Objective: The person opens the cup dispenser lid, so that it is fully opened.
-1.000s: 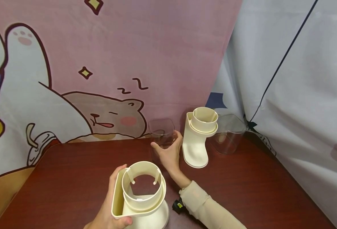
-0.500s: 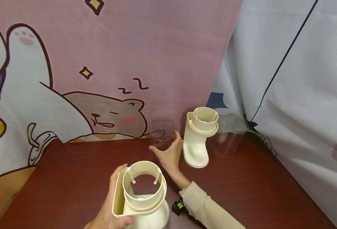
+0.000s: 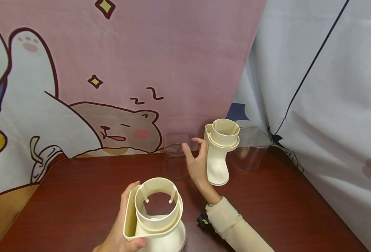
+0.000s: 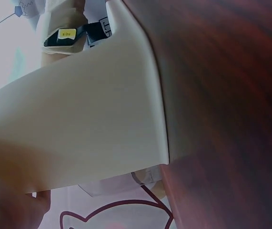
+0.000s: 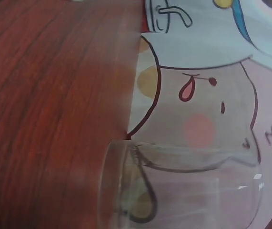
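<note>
My left hand [image 3: 122,227] grips the side of a cream plastic stand [image 3: 155,217] with a wide ring on top, at the table's near edge. The left wrist view is filled by that stand's [image 4: 78,124] flat wall. My right hand [image 3: 196,159] is raised with its fingers spread and loosely bent, between a clear cup [image 3: 175,155] and a second cream stand [image 3: 221,150]. Its thumb lies close to the cup's right side and it holds nothing. The right wrist view shows the clear cup [image 5: 188,191] close up on the wood.
A second clear container [image 3: 251,147] stands right of the far cream stand, near the back corner. The dark red wooden table [image 3: 78,196] ends at a cartoon cloth backdrop [image 3: 110,70] behind and a grey curtain [image 3: 330,105] on the right.
My right hand has let go of the clear cup and lifted up and to the right, towards the far cream stand. The cup stands on the table. The left hand has not moved.
</note>
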{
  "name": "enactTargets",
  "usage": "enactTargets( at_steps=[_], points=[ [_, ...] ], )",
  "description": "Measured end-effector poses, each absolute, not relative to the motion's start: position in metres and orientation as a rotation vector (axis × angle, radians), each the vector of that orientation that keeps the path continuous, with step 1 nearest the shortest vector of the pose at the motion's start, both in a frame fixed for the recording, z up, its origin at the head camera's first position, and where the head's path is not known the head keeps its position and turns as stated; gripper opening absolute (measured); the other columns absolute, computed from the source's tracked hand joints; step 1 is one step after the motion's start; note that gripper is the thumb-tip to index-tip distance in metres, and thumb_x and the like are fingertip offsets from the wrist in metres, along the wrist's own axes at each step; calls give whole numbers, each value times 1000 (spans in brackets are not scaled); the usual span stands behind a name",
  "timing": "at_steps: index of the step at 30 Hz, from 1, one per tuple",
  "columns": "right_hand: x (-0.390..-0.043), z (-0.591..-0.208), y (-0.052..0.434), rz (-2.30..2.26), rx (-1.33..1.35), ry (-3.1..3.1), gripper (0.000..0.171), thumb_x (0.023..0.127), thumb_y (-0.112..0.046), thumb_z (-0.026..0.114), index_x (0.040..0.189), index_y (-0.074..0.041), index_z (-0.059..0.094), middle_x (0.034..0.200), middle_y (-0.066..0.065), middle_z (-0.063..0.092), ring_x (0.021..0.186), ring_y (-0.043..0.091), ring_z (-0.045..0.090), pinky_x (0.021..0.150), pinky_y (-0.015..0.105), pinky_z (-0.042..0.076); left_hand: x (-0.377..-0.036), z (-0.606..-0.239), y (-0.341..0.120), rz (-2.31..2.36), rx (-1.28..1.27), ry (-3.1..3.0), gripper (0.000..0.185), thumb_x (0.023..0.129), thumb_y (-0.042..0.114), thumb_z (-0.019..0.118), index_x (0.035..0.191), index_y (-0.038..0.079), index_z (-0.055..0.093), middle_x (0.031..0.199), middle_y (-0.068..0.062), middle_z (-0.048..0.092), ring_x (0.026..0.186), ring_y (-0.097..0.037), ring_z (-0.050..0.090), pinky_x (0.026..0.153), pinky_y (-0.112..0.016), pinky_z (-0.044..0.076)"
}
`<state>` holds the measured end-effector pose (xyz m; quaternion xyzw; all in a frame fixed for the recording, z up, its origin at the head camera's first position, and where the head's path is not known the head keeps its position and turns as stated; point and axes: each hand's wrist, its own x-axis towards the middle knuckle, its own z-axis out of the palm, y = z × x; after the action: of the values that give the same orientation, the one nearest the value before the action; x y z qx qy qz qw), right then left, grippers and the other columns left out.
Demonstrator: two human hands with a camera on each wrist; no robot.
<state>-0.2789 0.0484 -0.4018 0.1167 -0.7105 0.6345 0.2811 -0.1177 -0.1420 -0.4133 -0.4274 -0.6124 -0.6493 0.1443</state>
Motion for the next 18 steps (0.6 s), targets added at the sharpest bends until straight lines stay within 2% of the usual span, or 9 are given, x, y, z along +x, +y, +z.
enactTargets(
  at_steps=[6, 13, 18],
  points=[
    [-264, -392, 43, 1674, 429, -2033, 39, 84, -39, 59, 110, -13, 47, 115, 2, 43, 116, 12, 37, 101, 40, 28, -119, -414, -141, -1858, -1216, -1774, 101, 78, 33, 65, 133, -13, -5, 127, -27, 30, 116, -22, 37, 93, -23, 36],
    [-246, -363, 49, 1540, 548, -1985, 31, 86, -31, 57, 109, -13, 47, 124, -1, 43, 130, 12, 26, 108, 39, 18, -121, -413, -141, -1835, -1261, -1745, 102, 78, 33, 65, 132, -16, -6, 127, -28, 30, 116, -23, 37, 95, -23, 34],
    [-221, -340, 47, 1850, 1008, -1860, 34, 92, -28, 46, 114, -3, 45, 125, 10, 47, 127, 20, 36, 106, 44, 23, -120, -413, -142, -1814, -1239, -1757, 102, 77, 33, 66, 132, -16, -5, 128, -27, 29, 117, -22, 37, 95, -22, 34]
  ],
)
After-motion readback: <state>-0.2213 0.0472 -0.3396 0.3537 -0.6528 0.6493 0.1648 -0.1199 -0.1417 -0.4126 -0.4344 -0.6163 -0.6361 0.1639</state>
